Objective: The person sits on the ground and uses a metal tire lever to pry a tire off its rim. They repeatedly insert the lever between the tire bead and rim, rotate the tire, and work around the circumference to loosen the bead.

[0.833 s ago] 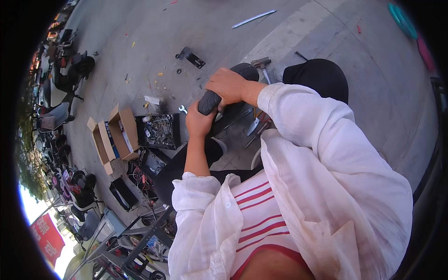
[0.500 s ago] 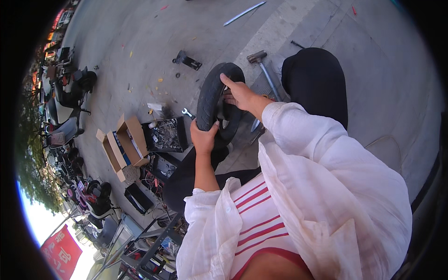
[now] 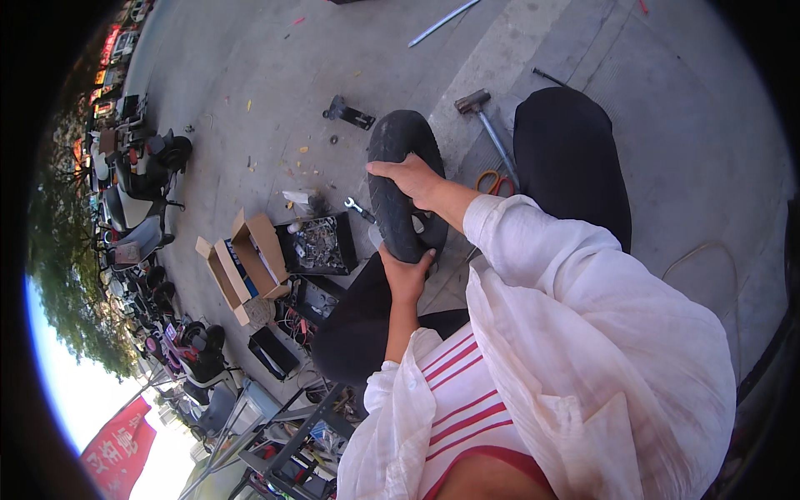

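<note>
A black rubber tyre (image 3: 390, 204) stands on edge between my legs, its grooved tread turned to the left. My right hand (image 3: 414, 179) lies across the tread at its upper part, thumb stretched over to the left and fingers reaching toward the opening. At the bottom, my left hand (image 3: 406, 275) cups the tyre from below, the thumb on its near side. Part of the inside shows between the hands, too dark to make out fully. A hammer (image 3: 493, 133) lies to the right, with orange-handled scissors (image 3: 487, 180) by its handle. Left of the tyre is a wrench (image 3: 359, 208).
A black tray of small metal parts (image 3: 319, 242) and an open cardboard box (image 3: 252, 265) stand left. Beyond the tyre lie a black bracket-like part (image 3: 350, 113) and a metal rod (image 3: 444, 22). Scooters (image 3: 133, 196) line the far left. A metal frame (image 3: 292, 446) stands lower left.
The tyre has turned in my hands, showing more tread. My right hand has shifted down and over the tread; my left has gone lower beneath it. The whole view has swung slightly.
</note>
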Action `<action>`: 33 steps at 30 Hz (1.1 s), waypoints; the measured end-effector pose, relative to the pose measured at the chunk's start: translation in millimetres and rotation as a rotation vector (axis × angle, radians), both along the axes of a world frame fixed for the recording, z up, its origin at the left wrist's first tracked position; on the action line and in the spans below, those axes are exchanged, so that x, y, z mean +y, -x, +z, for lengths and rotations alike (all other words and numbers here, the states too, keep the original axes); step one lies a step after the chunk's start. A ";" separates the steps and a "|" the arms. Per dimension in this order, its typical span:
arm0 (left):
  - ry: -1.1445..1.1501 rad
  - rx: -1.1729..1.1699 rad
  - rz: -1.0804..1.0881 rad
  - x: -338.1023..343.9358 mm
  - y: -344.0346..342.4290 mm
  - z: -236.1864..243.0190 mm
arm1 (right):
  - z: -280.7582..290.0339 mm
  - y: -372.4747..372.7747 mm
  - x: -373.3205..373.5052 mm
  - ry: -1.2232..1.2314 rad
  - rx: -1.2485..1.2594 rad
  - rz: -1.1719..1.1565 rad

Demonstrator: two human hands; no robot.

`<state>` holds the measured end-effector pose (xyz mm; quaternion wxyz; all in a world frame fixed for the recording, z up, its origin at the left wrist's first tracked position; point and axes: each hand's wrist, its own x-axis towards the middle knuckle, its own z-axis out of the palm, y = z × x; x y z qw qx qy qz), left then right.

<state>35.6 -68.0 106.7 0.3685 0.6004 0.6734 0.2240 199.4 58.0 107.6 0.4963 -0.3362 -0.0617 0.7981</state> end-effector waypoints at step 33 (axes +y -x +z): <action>0.160 -0.299 0.392 168.7 17.3 26.4 | -142.4 -5.5 -57.2 -0.421 -1.392 0.928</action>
